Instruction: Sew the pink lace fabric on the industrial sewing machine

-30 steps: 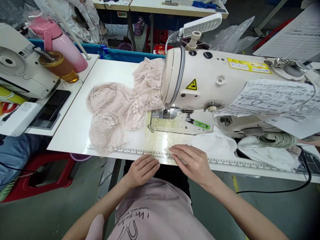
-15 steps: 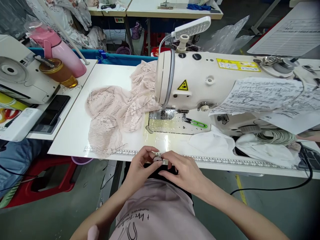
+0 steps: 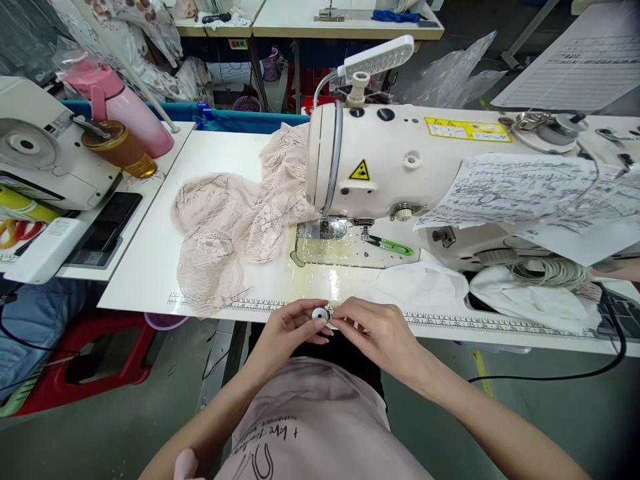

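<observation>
A small round bobbin with a pale face and a dark centre hole is pinched between the thumb and fingers of my left hand, just over the table's front edge. Close against its right side, the thumb and fingertips of my right hand are pressed together; whatever lies between them is too small to make out. Behind both hands stands a white sewing machine. Pink lace fabric lies bunched to the left of its needle area. Green thread snips rest on the machine bed.
The white table has a ruler strip along its front edge. White cloth and a coil of cord lie on the right. At the left are a phone, a pink bottle and an amber jar. A red stool stands below.
The bobbin has turned so its flat face shows upward. My right hand has closed from a spread thumb to a pinch beside it. The view has shifted slightly.
</observation>
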{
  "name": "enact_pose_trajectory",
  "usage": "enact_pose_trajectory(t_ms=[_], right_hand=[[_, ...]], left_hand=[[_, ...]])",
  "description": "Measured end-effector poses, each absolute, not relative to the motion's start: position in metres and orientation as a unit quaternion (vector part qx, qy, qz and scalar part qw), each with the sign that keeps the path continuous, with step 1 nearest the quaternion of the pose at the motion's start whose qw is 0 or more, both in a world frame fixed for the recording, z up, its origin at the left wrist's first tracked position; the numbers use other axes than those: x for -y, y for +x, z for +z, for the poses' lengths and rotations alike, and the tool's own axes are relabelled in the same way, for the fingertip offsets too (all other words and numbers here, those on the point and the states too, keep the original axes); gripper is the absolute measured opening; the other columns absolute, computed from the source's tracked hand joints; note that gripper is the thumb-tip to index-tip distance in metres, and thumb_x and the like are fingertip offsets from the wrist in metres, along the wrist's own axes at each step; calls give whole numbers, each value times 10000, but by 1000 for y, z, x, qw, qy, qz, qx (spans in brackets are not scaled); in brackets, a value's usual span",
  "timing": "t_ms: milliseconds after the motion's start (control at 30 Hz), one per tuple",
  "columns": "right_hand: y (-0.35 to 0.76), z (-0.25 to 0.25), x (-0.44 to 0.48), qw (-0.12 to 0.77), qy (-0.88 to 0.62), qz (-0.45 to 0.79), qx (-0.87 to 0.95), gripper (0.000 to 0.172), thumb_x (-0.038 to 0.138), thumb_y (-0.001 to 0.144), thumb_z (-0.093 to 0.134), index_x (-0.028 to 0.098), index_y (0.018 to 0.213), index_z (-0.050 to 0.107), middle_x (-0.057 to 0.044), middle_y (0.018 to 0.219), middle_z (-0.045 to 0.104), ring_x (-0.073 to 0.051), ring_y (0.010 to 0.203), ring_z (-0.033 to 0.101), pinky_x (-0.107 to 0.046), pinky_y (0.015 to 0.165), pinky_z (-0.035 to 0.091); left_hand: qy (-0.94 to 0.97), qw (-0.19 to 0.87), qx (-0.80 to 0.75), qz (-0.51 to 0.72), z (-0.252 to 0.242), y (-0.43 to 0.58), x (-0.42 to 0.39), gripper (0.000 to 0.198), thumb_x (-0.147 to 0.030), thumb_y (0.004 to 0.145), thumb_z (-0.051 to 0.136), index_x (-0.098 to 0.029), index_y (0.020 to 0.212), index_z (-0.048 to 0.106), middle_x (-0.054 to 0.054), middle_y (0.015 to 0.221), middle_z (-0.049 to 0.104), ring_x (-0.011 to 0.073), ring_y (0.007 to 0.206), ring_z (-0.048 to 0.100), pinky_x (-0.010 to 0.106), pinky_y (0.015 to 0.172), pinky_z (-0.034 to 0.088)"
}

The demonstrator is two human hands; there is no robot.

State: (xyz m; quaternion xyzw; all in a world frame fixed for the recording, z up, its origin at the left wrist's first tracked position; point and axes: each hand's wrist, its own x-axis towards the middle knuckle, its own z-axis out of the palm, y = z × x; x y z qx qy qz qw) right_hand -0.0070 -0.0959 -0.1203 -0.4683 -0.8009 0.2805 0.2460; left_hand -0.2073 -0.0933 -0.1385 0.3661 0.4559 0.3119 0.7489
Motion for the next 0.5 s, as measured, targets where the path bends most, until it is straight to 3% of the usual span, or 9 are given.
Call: enact_pose_trajectory(t_ms=[200, 367, 500], right_hand=[[-8, -114, 89, 249, -454, 246, 819, 196, 242, 964, 498, 207, 868, 665, -2, 800, 676, -98, 653, 598, -216, 573, 400], [-17, -109, 76, 216, -429, 224, 848, 196, 261, 951, 524, 223, 862, 694, 12, 763, 675, -95, 626, 594, -221, 546, 375], [-25, -108, 66, 215, -436, 226, 844, 190, 256, 927, 560, 213, 794, 688, 31, 743, 667, -79, 608, 575, -218, 526, 352]], left_hand=[[401, 746, -446, 289, -138, -206, 96, 477, -260, 729, 788, -191, 1185, 666, 52, 915, 721, 245, 987, 687, 382, 902, 553], [449, 730, -430, 284, -139, -199, 96, 271, -261, 759, 749, -175, 1013, 708, 57, 942, 702, 208, 923, 655, 299, 797, 533], [454, 716, -447, 286, -144, -198, 96, 183, -274, 748, 756, -162, 878, 693, 26, 796, 658, 170, 797, 626, 250, 697, 490]])
